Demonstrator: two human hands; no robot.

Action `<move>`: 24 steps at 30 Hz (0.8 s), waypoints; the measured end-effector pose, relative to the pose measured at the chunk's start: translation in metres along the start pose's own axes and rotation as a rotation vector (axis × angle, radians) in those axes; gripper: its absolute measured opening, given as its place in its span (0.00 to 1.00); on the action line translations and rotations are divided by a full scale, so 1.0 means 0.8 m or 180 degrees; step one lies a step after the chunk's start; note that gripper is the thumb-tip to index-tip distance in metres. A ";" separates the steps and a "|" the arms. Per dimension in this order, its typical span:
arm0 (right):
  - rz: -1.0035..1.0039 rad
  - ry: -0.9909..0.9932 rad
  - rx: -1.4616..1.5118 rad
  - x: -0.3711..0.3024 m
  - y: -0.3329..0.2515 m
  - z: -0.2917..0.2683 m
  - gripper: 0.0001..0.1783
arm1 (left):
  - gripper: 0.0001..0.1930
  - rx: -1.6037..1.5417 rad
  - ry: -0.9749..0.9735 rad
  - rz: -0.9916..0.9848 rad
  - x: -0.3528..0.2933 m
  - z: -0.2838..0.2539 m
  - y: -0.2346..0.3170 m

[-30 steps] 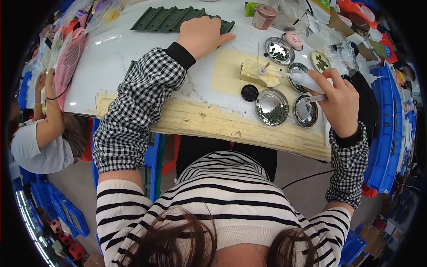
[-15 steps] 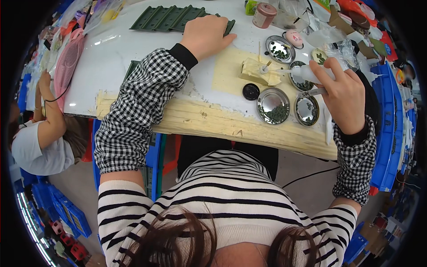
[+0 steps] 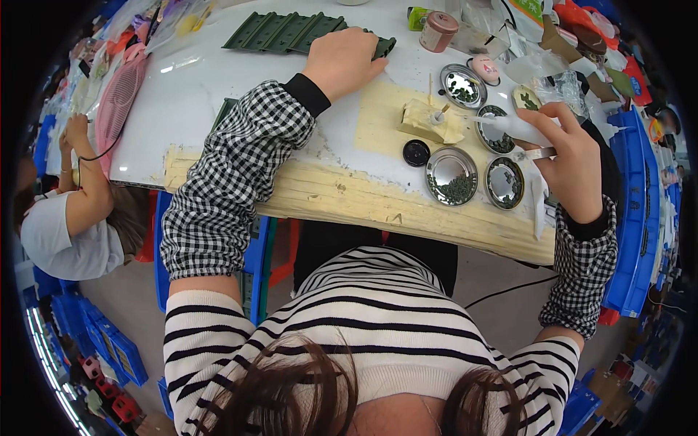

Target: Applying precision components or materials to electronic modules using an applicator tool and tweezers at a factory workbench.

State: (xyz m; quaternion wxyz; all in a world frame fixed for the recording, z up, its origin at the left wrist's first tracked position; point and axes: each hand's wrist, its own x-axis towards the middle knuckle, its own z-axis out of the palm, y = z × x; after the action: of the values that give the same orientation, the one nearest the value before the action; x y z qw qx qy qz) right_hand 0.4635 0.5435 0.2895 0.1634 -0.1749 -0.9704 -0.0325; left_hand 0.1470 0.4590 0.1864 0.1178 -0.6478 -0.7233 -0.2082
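Observation:
At the far side of the table my left hand (image 3: 345, 64) rests closed over the right end of a dark green ribbed plastic panel (image 3: 280, 33). My right hand (image 3: 573, 161), at the right, is closed around a white squeeze bottle (image 3: 525, 128) with a thin nozzle. A flat metal tool (image 3: 539, 153), perhaps tweezers, sticks out of the same hand. The nozzle points left toward a small block wrapped in yellowish tape (image 3: 422, 125), with a small white piece on top. Round metal dishes (image 3: 451, 176) holding tiny dark green parts lie under and beside the bottle.
A black round cap (image 3: 416, 152) lies before the block. Behind stand a pink jar (image 3: 439, 32) and a pink egg-shaped item (image 3: 485, 70). Plastic bags crowd the back right. At left are a pink mesh cover (image 3: 121, 102) and another person's arm (image 3: 87, 174).
My right hand has drawn the squeeze bottle slightly right, away from the taped block. The whole view has shifted a little; my left hand stays on the green panel.

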 end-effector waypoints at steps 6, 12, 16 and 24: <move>0.0764 -0.0031 0.1897 0.040 0.016 0.024 0.18 | 0.15 -0.2063 0.0518 -0.0029 -0.020 -0.052 -0.012; 0.0289 -0.0017 0.2415 0.119 0.018 0.109 0.19 | 0.15 -0.5262 -0.0028 -0.1701 -0.097 -0.123 0.033; 0.0084 -0.0046 0.1899 0.147 0.015 0.147 0.23 | 0.18 -0.6022 -0.0123 -0.2233 -0.136 -0.114 0.051; 0.0109 -0.0347 0.1580 0.150 0.029 0.163 0.27 | 0.26 -0.6574 -0.0571 -0.2404 -0.162 -0.085 0.083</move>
State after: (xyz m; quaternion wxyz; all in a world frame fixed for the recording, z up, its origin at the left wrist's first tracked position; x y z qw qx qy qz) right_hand 0.3251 0.6202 0.2057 0.1493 -0.1473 -0.9529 0.2190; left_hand 0.2232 0.3180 0.1997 -0.6043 -0.1845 -0.3586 -0.6872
